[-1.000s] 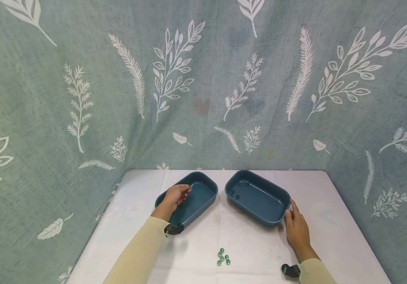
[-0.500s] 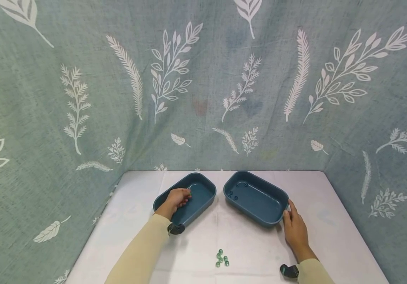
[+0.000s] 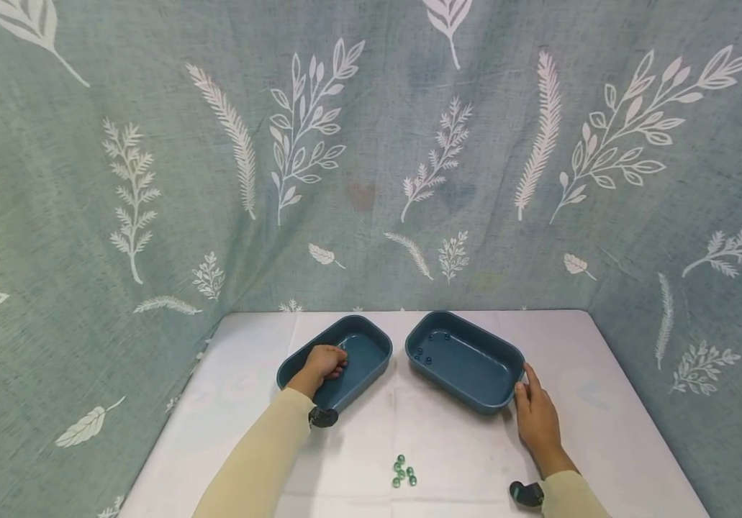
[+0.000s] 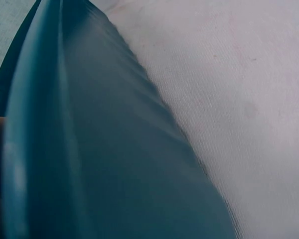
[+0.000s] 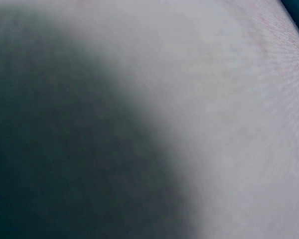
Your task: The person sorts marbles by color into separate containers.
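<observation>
My left hand (image 3: 324, 361) reaches down inside the left dark-blue tray (image 3: 377, 360), fingers curled. Its fingertips pinch a small glass marble (image 3: 343, 348), mostly hidden by the fingers and darker-looking against the tray floor. In the left wrist view, the outer wall of that tray (image 4: 119, 149) fills much of the picture. My right hand (image 3: 537, 417) rests against the near right corner of the other dark-blue tray (image 3: 474, 360), its fingers fairly straight along the outside. Several small marbles (image 3: 429, 360) lie at that tray's left end.
Several green glass marbles (image 3: 400, 474) sit in a loose cluster on the white tablecloth (image 3: 461, 460), nearer to me than the trays. Leaf-patterned cloth (image 3: 371, 144) hangs behind and at both sides. The right wrist view is mostly blurred tablecloth and a dark shape.
My left hand has lowered further into the left tray, and the green marble at its fingertips shows less. The right hand stays at its tray's corner. The head view has shifted slightly.
</observation>
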{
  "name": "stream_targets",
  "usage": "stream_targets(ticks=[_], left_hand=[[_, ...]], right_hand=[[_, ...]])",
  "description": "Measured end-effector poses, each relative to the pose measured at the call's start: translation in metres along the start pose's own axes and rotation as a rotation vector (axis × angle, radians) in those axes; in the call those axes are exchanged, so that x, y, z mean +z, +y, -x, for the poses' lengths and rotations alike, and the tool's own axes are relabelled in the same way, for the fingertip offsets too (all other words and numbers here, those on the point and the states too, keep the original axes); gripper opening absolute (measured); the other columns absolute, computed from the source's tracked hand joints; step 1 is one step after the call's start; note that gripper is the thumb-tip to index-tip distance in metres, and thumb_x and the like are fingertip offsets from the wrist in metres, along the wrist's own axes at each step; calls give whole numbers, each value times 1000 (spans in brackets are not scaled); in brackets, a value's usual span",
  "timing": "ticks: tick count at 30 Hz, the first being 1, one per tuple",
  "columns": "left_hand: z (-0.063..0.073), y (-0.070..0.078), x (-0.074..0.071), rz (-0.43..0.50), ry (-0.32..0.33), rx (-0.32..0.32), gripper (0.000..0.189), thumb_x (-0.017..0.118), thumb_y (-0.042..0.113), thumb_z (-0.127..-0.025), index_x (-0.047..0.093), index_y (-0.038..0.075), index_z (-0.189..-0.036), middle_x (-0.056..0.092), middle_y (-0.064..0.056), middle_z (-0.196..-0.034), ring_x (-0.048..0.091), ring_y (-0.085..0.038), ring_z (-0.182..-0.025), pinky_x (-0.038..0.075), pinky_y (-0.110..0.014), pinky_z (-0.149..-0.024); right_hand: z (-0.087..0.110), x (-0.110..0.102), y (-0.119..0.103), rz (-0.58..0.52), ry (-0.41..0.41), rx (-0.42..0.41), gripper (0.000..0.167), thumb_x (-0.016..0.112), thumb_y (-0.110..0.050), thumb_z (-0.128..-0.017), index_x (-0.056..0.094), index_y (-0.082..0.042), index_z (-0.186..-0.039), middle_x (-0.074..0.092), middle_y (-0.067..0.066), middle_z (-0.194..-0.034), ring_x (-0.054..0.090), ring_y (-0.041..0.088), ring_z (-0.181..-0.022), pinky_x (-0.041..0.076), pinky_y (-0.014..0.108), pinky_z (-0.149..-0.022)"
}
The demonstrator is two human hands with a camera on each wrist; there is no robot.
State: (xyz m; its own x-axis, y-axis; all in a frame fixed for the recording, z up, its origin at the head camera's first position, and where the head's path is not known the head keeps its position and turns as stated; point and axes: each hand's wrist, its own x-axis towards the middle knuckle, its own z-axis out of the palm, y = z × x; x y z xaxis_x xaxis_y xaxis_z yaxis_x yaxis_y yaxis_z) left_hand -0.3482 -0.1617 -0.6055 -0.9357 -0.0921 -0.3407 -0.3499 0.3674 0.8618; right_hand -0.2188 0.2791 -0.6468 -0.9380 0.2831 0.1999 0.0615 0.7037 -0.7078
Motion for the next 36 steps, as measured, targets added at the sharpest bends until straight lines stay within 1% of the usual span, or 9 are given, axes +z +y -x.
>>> stream_targets(ticks=[9, 13, 19, 22, 26, 30, 33, 36], left_hand=[[0, 2, 1, -25, 52, -18, 16, 61, 7, -93, 71, -2, -102, 67, -7, -80, 61, -15, -62, 53, -26, -53], [-3, 0, 3, -32, 75, -27, 16, 61, 6, -92, 71, -3, -101, 66, -7, -78, 61, -15, -60, 52, -26, -51], [-7, -3, 4, -29, 105, -29, 14, 61, 4, -90, 71, -1, -97, 66, -7, -75, 61, -15, -57, 52, -27, -48], [-7, -2, 3, -10, 97, -19, 14, 59, 3, -90, 71, -1, -97, 66, -7, -76, 62, -14, -57, 53, -27, -49], [-7, -1, 2, 41, 81, -3, 14, 60, 7, -94, 69, 0, -101, 66, -7, -79, 61, -13, -58, 54, -26, -51], [-8, 0, 0, 81, 85, 4, 16, 62, 11, -95, 70, 1, -105, 67, -7, -81, 61, -14, -60, 54, -26, -52], [-3, 4, -2, 77, 78, 19, 19, 63, 15, -96, 70, 1, -108, 66, -7, -83, 61, -14, -62, 54, -27, -54], [6, 11, -4, 80, 60, 48, 23, 63, 18, -97, 69, 2, -113, 67, -6, -87, 61, -14, -65, 54, -26, -56]], right_hand=[[0, 1, -2, -3, 2, -9, 53, 29, -39, -107, 22, -19, -156, 55, 27, -124, 51, 46, -115, 37, 64, -98], [1, 2, -2, -6, 0, -9, 53, 28, -39, -107, 22, -19, -156, 55, 27, -124, 51, 46, -116, 37, 64, -98], [1, 2, -2, -5, -6, -9, 54, 28, -40, -107, 22, -19, -156, 54, 27, -126, 50, 46, -117, 36, 64, -99], [1, 1, -1, -4, -6, -10, 54, 28, -40, -107, 21, -19, -156, 54, 27, -125, 50, 46, -116, 36, 64, -98], [0, 0, -1, -4, 0, -11, 53, 29, -39, -107, 22, -19, -156, 56, 27, -123, 52, 45, -114, 37, 64, -97], [-1, -1, 0, -3, 2, -11, 53, 29, -40, -107, 21, -20, -156, 56, 26, -122, 52, 45, -113, 38, 64, -96], [-1, -1, 1, -2, 1, -12, 53, 28, -40, -107, 21, -21, -156, 55, 26, -122, 52, 45, -114, 38, 64, -97], [-1, -1, 1, -4, 4, -15, 53, 29, -41, -107, 22, -22, -156, 56, 26, -122, 52, 45, -114, 38, 64, -96]])
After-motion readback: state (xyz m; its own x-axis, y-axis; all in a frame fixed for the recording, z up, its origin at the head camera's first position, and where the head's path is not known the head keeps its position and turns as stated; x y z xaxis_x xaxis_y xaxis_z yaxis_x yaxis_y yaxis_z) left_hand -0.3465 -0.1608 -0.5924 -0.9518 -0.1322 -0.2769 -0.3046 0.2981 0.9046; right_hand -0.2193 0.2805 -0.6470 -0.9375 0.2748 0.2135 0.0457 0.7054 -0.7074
